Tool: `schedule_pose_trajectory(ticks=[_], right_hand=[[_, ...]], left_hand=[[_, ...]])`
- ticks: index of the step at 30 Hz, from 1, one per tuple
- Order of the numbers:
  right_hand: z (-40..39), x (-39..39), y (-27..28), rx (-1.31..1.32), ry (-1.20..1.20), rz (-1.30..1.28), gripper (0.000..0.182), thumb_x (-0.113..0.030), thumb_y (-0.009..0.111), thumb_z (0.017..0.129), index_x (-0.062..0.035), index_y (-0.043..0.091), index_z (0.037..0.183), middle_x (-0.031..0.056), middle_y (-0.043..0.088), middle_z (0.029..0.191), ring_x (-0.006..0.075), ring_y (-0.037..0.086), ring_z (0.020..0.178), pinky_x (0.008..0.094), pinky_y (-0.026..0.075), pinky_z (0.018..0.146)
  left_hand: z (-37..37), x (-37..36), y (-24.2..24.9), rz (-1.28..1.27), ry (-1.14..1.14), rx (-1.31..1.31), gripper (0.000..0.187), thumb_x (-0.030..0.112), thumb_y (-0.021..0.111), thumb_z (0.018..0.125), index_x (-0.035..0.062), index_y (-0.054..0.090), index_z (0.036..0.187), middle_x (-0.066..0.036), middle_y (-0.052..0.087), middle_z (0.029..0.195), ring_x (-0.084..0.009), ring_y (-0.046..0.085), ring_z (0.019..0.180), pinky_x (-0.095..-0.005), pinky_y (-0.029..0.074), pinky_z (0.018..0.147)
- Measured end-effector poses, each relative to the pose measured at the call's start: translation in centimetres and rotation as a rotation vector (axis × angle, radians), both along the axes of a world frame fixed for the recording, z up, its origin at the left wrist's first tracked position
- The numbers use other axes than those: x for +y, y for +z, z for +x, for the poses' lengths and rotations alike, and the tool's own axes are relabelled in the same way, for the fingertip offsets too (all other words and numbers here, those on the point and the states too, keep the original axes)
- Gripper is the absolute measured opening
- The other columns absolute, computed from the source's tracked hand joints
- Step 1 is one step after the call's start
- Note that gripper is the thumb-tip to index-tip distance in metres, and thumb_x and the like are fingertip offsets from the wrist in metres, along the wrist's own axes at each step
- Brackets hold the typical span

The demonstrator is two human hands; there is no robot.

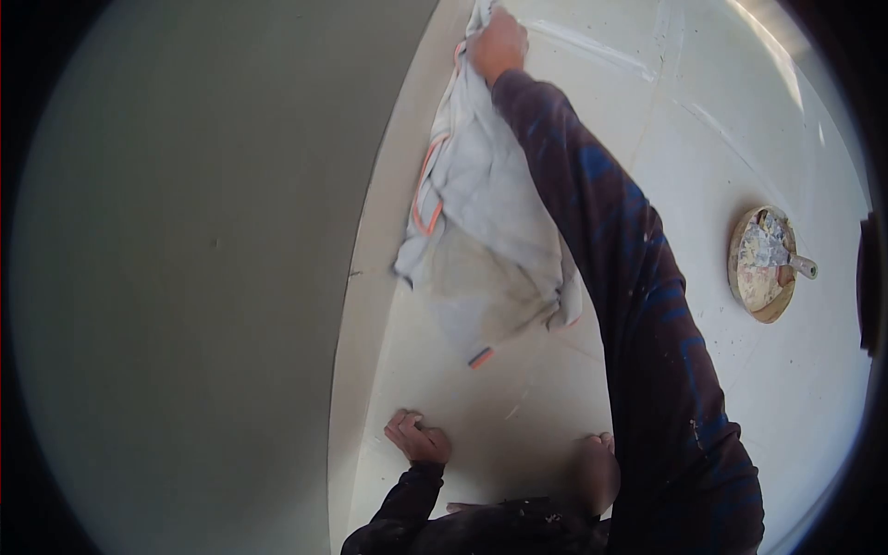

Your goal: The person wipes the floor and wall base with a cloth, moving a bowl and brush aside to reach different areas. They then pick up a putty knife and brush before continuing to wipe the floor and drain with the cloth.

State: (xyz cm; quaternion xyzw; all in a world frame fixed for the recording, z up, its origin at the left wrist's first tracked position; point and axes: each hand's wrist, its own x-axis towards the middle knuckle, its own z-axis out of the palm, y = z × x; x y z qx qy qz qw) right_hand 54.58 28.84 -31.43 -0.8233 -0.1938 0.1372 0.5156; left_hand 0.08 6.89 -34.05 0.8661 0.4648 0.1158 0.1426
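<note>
My right hand is stretched far forward and closed on the top end of a crumpled whitish-grey cloth with orange edging. The cloth trails back towards me over the pale floor, close along the skirting board; its lower end is slightly blurred. Near my body, my left hand rests by the foot of the skirting board with its fingers curled in and nothing visible in them. Apart from the cloth, it touches only the floor.
On the right stands a round, putty-smeared pan with a scraper lying in it, handle over the rim. A plain grey wall rises on the left. Pale streaks mark the floor. A bare foot shows partly beside my right sleeve.
</note>
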Motion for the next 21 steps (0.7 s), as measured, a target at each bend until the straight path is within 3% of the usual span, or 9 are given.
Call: schedule_pose_trajectory(ticks=[2,4,6,8,11,14,16,18,21], right_hand=[[2.0,2.6,-4.9,-0.143,-0.096,-0.085,0.042,-0.014,0.062,0.078,0.0035,0.061,0.116,0.0302,0.067,0.104,0.0467,0.063,0.103,0.0504,0.049,0.092],[-1.5,0.4,-3.8,-0.323,-0.077,0.103,0.047,-0.011,0.063,0.079,0.0035,0.059,0.123,0.0304,0.065,0.109,0.0464,0.061,0.108,0.0491,0.048,0.096],[-7.3,-2.7,-4.3,-0.305,0.033,0.199,0.05,-0.006,0.06,0.081,0.0037,0.055,0.129,0.0302,0.063,0.117,0.0465,0.058,0.113,0.049,0.046,0.1],[-11.7,-5.4,-4.1,-0.355,0.168,0.18,0.033,-0.003,0.054,0.084,0.0019,0.054,0.117,0.0268,0.061,0.118,0.0458,0.058,0.109,0.0514,0.047,0.094],[-7.0,-3.6,-3.4,-0.276,0.137,0.038,0.046,-0.005,0.055,0.083,0.0031,0.054,0.129,0.0298,0.058,0.126,0.0463,0.056,0.116,0.0508,0.044,0.101],[0.7,1.3,-2.8,-0.276,-0.102,-0.009,0.027,-0.008,0.058,0.081,0.002,0.06,0.106,0.0269,0.068,0.1,0.0474,0.062,0.099,0.0501,0.05,0.089],[-0.8,1.7,-2.7,-0.237,-0.163,-0.045,0.026,-0.007,0.06,0.082,0.0001,0.061,0.107,0.0223,0.064,0.106,0.0423,0.062,0.103,0.0475,0.05,0.09],[-3.6,0.7,-4.1,-0.332,-0.161,0.181,0.04,-0.004,0.059,0.082,0.0008,0.058,0.122,0.0232,0.058,0.12,0.0415,0.056,0.115,0.0463,0.047,0.096],[-11.5,-4.0,-4.4,-0.23,0.036,0.286,0.051,-0.001,0.056,0.082,0.0005,0.052,0.133,0.023,0.052,0.127,0.0419,0.051,0.121,0.0459,0.044,0.1]], left_hand=[[0.3,-0.1,0.5,0.022,-0.015,-0.009,0.035,0.0,0.042,0.066,0.0045,0.045,0.1,-0.021,0.05,0.104,-0.0381,0.044,0.097,-0.0508,0.035,0.086],[-0.3,-0.5,0.3,0.04,-0.017,-0.03,0.035,0.0,0.042,0.066,0.0042,0.045,0.1,-0.021,0.05,0.103,-0.0383,0.044,0.096,-0.0508,0.035,0.085],[-0.5,-0.3,-0.1,0.055,-0.023,-0.025,0.034,0.0,0.043,0.066,0.0038,0.045,0.1,-0.021,0.05,0.103,-0.0385,0.045,0.096,-0.0508,0.035,0.085],[-0.3,-0.1,-0.1,0.041,-0.025,0.003,0.034,-0.001,0.043,0.066,0.0035,0.045,0.1,-0.021,0.05,0.102,-0.0385,0.045,0.096,-0.0507,0.035,0.085],[-0.5,-0.3,-0.5,0.049,-0.011,-0.049,0.032,0.001,0.045,0.068,0.0039,0.049,0.099,-0.019,0.052,0.104,-0.0395,0.047,0.095,-0.0522,0.036,0.084],[-0.2,-0.3,-0.1,0.018,0.013,-0.029,0.032,0.002,0.045,0.067,0.0038,0.049,0.099,-0.019,0.052,0.104,-0.0394,0.047,0.095,-0.0519,0.036,0.084],[-0.2,-0.3,0.8,0.016,0.003,-0.009,0.033,0.0,0.043,0.066,0.0034,0.047,0.099,-0.02,0.051,0.103,-0.0394,0.046,0.095,-0.0518,0.036,0.084],[1.0,0.6,0.1,0.042,-0.016,-0.04,0.035,-0.002,0.041,0.065,0.003,0.045,0.1,-0.021,0.05,0.102,-0.0394,0.045,0.095,-0.0518,0.035,0.085],[-0.2,-0.5,0.1,0.039,-0.032,0.002,0.035,-0.002,0.041,0.065,0.0026,0.045,0.1,-0.022,0.05,0.103,-0.0394,0.045,0.096,-0.0517,0.035,0.085]])
